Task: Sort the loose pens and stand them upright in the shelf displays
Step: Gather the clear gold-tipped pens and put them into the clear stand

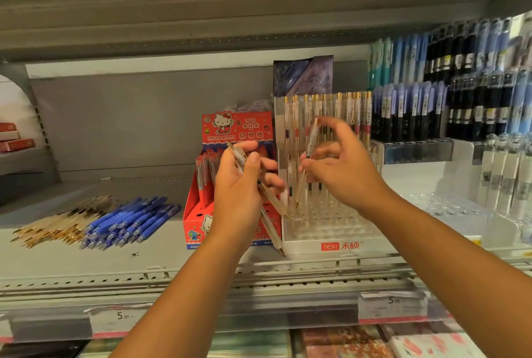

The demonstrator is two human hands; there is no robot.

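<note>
My left hand (240, 182) grips a small bundle of clear gold-trimmed pens (270, 219), tips pointing down to the right in front of the red box. My right hand (336, 162) pinches one clear pen (308, 156), held nearly upright above the white hesu pen display (339, 245). Several clear pens stand in that display's back rows (325, 115); its front holes show no pens. On the shelf at the left lie a loose pile of clear gold pens (57, 225) and a pile of blue pens (132, 222).
A red Hello Kitty pen box (236, 130) stands just left of the display. Racks of dark and blue pens (449, 92) fill the right side, with white-capped pens (506, 170) at the far right. Price tags (391, 304) line the shelf's front rail.
</note>
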